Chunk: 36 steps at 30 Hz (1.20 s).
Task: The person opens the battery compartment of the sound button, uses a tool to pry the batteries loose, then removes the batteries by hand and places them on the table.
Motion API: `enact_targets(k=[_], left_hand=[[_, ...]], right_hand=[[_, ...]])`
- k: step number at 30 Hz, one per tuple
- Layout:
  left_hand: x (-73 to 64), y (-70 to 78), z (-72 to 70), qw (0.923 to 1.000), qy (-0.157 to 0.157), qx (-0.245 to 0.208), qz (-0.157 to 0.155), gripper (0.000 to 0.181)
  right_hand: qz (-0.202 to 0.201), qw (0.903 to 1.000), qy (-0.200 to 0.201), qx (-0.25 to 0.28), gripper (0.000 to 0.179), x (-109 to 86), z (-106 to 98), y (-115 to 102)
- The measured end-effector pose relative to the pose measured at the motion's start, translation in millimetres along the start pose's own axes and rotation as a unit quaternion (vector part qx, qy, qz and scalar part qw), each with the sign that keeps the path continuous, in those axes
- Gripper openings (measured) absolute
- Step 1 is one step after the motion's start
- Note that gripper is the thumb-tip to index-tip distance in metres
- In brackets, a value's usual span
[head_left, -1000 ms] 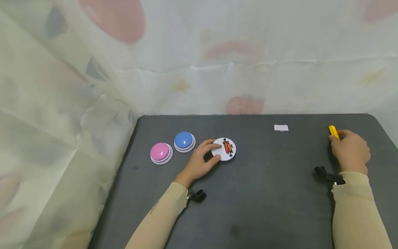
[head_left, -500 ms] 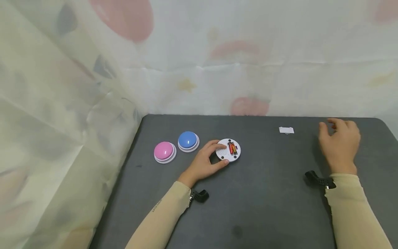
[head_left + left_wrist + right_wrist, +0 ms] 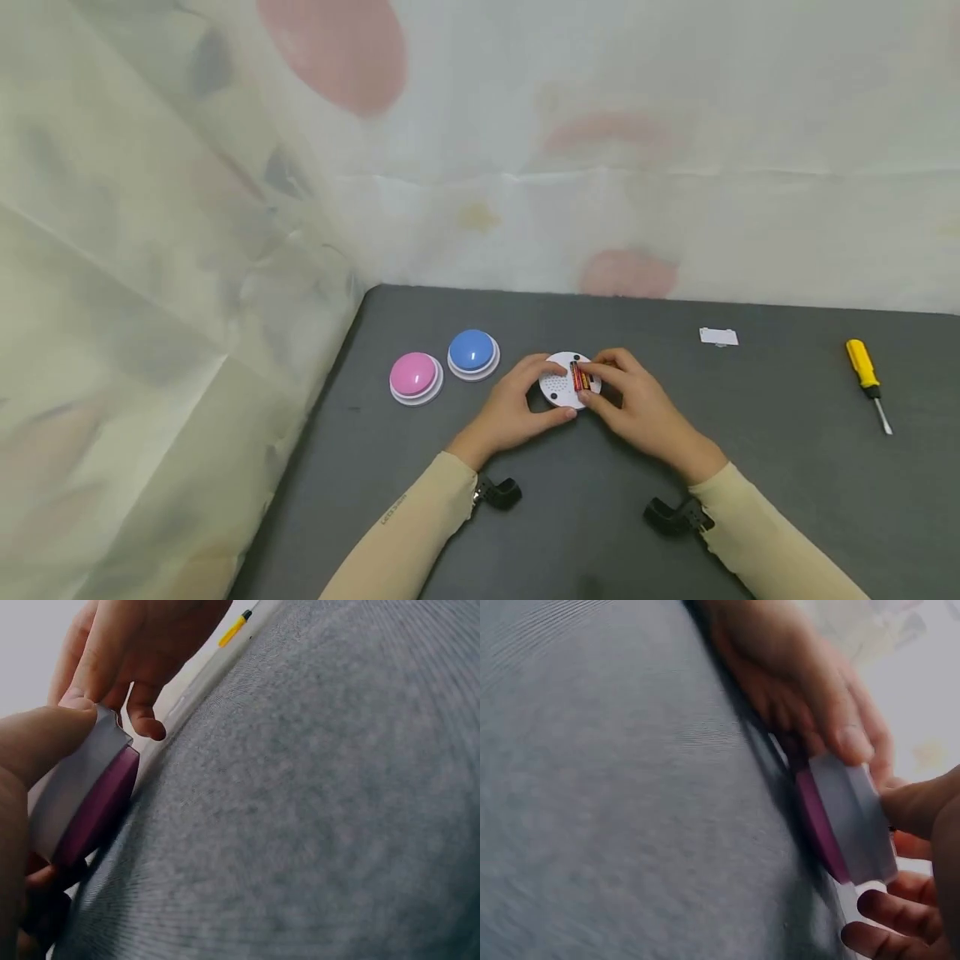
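Observation:
An upturned round button buzzer (image 3: pixel 556 388) shows its white underside in the head view, with red batteries (image 3: pixel 577 377) in its uncovered compartment. Its purple dome (image 3: pixel 99 806) points down in the left wrist view. My left hand (image 3: pixel 512 410) grips the buzzer's rim from the left, thumb at the near edge. From the right, my right hand (image 3: pixel 648 412) pinches at a battery with thumb and forefinger, partly hiding it; whether the battery has shifted cannot be told. The right wrist view shows the right thumb (image 3: pixel 919 806) over the white base.
Two more buzzers, pink (image 3: pixel 413 374) and blue (image 3: pixel 472 351), stand dome-up to the left on the dark table (image 3: pixel 585 508). A small white battery cover (image 3: pixel 718 337) lies toward the back. A yellow-handled screwdriver (image 3: pixel 862 365) lies at the right. Patterned curtains hang behind and left.
My right hand has let go of the screwdriver at the far right and moved left to the batteries. My left hand keeps its hold on the buzzer. The head view has shifted slightly.

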<state>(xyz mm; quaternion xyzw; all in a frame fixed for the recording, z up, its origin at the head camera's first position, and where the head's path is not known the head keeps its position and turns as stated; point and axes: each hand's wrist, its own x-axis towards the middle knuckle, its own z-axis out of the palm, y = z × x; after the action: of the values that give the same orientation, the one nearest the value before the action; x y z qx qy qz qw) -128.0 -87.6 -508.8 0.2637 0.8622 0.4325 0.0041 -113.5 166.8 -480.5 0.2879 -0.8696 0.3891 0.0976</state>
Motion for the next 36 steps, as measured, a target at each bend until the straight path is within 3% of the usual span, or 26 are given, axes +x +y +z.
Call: enact_targets(k=[6,10,16,19,21,22,23,26,28,30,32,36], left_hand=[[0.9,-0.5,-1.1,1.0000,-0.004,-0.004,0.002,0.055],[8.8,4.6,0.9,0.9998,-0.004,-0.011,0.017,0.055],[8.6,4.6,1.2,0.9989,-0.017,-0.034,0.027,0.055],[6.2,-1.3,-8.7,0.9986,-0.004,-0.043,0.031,0.054],[0.9,-6.4,-17.2,0.9988,0.010,-0.042,0.025,0.054],[-2.6,-8.7,-21.1,0.9988,0.015,-0.041,0.022,0.054],[-5.9,-10.9,-24.3,0.9989,0.016,-0.039,0.019,0.054],[-12.3,-13.4,-29.6,0.9991,0.011,-0.037,0.017,0.055],[-14.7,-12.8,-31.3,0.9991,0.009,-0.038,0.018,0.055],[-14.6,-10.9,-32.2,0.9989,0.010,-0.040,0.021,0.055],[-13.8,-9.0,-32.5,0.9988,0.013,-0.041,0.024,0.055],[-14.0,-7.1,-33.2,0.9988,0.018,-0.038,0.026,0.055]], right_hand=[[-0.014,0.9998,0.015,0.005,0.041,-1.9,3,7],[-0.024,0.9963,0.076,-0.032,0.030,-3.5,2,2],[-0.044,0.9817,0.153,-0.105,0.016,-5.3,5,-13],[-0.018,0.9842,0.169,-0.050,0.016,2.1,5,-14],[0.023,0.9840,0.169,0.050,0.016,6.8,5,-12],[0.046,0.9782,0.169,0.111,0.017,7.7,4,-10],[0.069,0.9665,0.172,0.177,0.019,7.3,2,-8],[0.129,0.9106,0.202,0.337,0.026,-1.5,-9,1],[0.146,0.8754,0.222,0.404,0.030,-8.6,-20,8],[0.153,0.8472,0.238,0.449,0.031,-16.6,-32,15],[0.158,0.8254,0.247,0.482,0.030,-24.3,-44,22],[0.170,0.7979,0.255,0.519,0.030,-36.6,-65,32]])
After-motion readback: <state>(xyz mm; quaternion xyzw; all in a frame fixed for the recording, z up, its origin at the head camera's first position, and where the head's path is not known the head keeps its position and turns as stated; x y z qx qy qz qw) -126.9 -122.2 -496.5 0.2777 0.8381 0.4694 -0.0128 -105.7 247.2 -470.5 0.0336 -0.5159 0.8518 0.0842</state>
